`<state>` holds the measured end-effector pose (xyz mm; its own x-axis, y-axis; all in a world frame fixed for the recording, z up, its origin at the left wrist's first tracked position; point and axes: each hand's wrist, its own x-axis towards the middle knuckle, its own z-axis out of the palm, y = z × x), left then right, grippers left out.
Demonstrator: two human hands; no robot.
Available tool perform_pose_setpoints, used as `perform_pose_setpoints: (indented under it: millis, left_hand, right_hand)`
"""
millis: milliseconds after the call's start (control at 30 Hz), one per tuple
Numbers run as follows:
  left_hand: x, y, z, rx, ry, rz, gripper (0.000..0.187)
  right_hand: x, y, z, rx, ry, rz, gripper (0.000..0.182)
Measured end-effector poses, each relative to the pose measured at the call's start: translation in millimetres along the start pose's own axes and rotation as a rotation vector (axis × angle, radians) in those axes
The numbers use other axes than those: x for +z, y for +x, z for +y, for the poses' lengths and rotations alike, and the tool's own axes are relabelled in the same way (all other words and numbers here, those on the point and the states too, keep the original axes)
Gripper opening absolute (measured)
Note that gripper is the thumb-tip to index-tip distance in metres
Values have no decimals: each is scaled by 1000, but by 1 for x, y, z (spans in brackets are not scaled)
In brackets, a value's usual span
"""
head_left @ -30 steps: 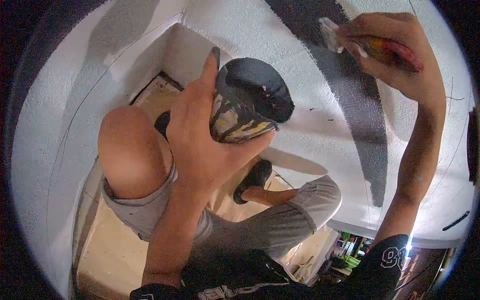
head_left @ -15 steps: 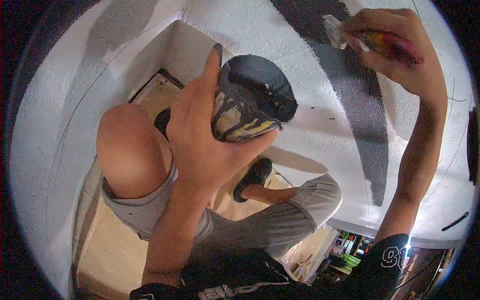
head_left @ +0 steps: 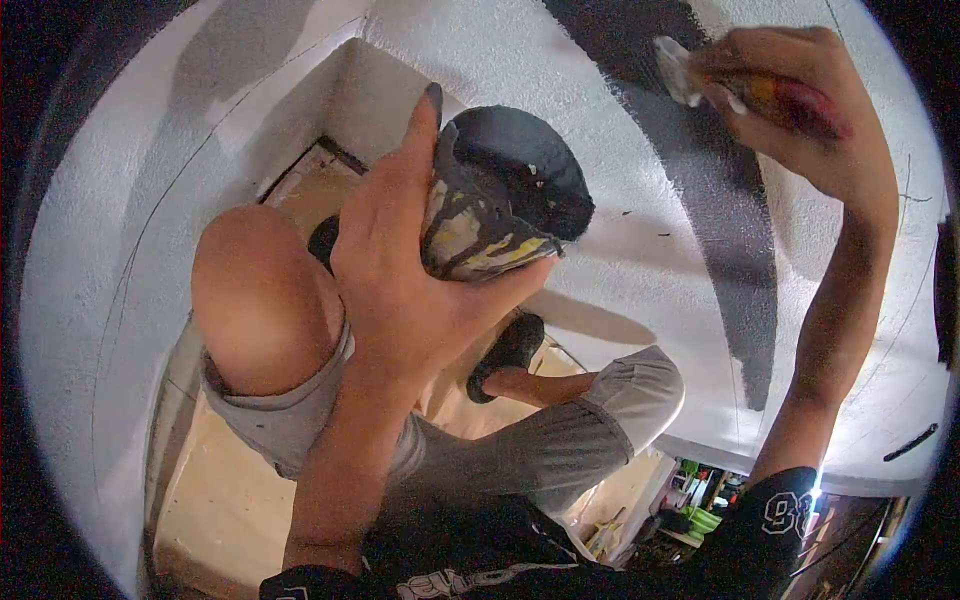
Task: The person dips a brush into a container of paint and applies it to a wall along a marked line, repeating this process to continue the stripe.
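Observation:
My left hand (head_left: 395, 285) is wrapped around a paint-streaked cup (head_left: 470, 235), which is tilted so that its dark inside faces up and right. Black paint coats the interior, and yellow and grey smears run down the outside. Up at the right, my right hand (head_left: 815, 85) grips a paintbrush (head_left: 815, 110) with a red and yellow handle. A whitish part of the brush points left over the broad dark painted band (head_left: 740, 270) on the white textured wall (head_left: 640, 280); the bristle tip is hard to make out.
Thin curved pencil lines cross the wall, with a grey painted patch (head_left: 215, 70) at upper left. My bent knee (head_left: 265, 300) and dark shoe (head_left: 510, 355) are over a pale board floor (head_left: 230, 515). Assorted items (head_left: 700, 515), some bright green, stand beyond the lower right edge.
My right hand and the brush have shifted slightly down and to the right along the dark band. The left hand and cup stay almost in place.

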<state>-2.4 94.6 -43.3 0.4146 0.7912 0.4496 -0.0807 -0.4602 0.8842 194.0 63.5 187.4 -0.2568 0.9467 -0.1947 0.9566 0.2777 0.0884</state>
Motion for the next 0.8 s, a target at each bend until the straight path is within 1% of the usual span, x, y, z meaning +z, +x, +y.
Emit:
perform_pose_setpoints:
  millis: [33,100,133,167,200,233,300,333,400,433,467,500,533,567,600,633,667,700,733,800]
  left_hand:
    - [0,0,0,12,13,1,102]
    - [0,0,0,11,29,-2,103]
    - [0,-1,0,6,42,-4,103]
    - [-1,-1,1,5,42,-5,103]
    - [-1,0,2,-26,40,-26,103]
    - [-2,0,3,-57,38,-46,103]
    - [-2,-1,1,-51,27,-33,103]
    - [-1,-1,1,-44,17,-20,103]
    - [0,-1,3,-12,34,-2,101]
    - [0,0,4,12,52,25,100]
    - [-1,1,6,48,45,7,100]
    - [-1,3,8,8,50,0,99]
    - [1,3,10,-29,56,-11,99]
    - [4,0,7,-79,0,-29,99]
    - [7,1,8,-28,-5,-63,99]
    - [8,2,10,-32,-11,-49,99]
    - [10,2,11,-39,-15,-37,99]
    - [12,0,9,-55,28,-40,100]
    - [14,0,12,-13,29,-65,100]
    - [20,-3,19,-114,6,-48,102]
  right_hand:
    - [1,2,-2,3,1,2,26]
    - [3,9,-6,97,14,-72,24]
    - [4,7,-4,98,16,-72,24]
    - [4,4,-2,119,19,-141,24]
    - [3,0,1,142,22,-209,25]
    - [3,-6,-1,145,22,-208,25]
    - [-1,-19,-10,432,36,-272,25]
    - [-5,-21,-9,442,32,-263,25]
    - [-15,-27,-10,289,-28,-413,24]
    - [-20,-34,-13,315,-30,-392,24]
    - [-25,-42,-19,402,17,-450,22]
    - [-29,-52,-25,494,68,-501,21]
    - [-30,-67,-32,537,69,-465,21]
    - [-27,-83,-41,524,108,-331,17]
    - [-25,-99,-52,510,142,-191,17]
    - [-26,-111,-65,604,163,-192,16]
    - [-22,-127,-78,644,171,-151,16]
    - [-11,-144,-90,663,170,-57,13]
    - [3,-160,-100,675,168,36,11]
    - [30,-190,-121,717,389,239,11]
